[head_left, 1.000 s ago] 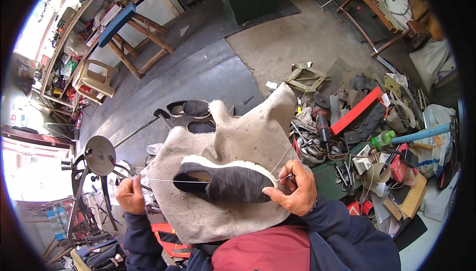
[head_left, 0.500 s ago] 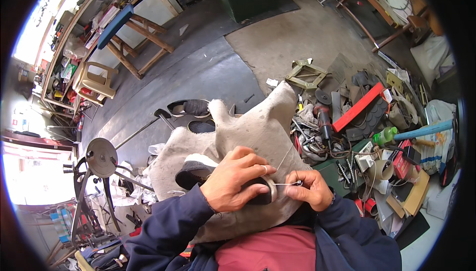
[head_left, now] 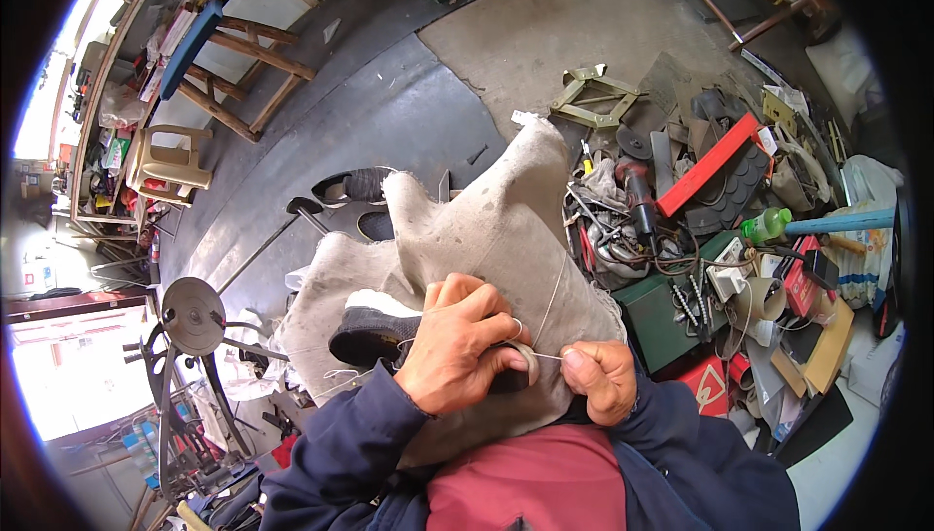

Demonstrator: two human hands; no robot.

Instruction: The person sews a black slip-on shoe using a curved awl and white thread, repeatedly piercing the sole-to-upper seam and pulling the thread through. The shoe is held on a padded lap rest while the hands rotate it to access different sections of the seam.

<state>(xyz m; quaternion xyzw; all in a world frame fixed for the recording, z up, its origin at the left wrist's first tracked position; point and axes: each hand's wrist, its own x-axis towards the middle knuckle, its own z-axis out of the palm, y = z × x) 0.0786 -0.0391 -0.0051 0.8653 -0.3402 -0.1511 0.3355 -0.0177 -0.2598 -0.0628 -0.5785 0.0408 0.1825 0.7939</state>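
A beige stained cloth (head_left: pixel 477 230) is spread over my lap, and a dark shoe (head_left: pixel 368 338) with a white sole lies on it. My left hand (head_left: pixel 457 344) is closed around this shoe near its right end, fingers over the top and thumb below. From that end a pale thread (head_left: pixel 547 357) runs taut to my right hand (head_left: pixel 598 381), whose fingers are pinched on it. A loose length of thread also crosses the cloth above. Much of the shoe is hidden under my left hand.
Beyond the cloth, a dark shoe (head_left: pixel 362 187) lies on the floor. To the right are a scissor jack (head_left: pixel 595 96), an angle grinder (head_left: pixel 638 193), a red bar (head_left: pixel 708 163) and a green bottle (head_left: pixel 767 226). A metal stand with a round wheel (head_left: pixel 193 317) is at left.
My right hand has turned and closed more tightly on the thread; the small dark-ended item seen at its fingers before no longer shows. My left hand still holds the shoe. The view has shifted slightly.
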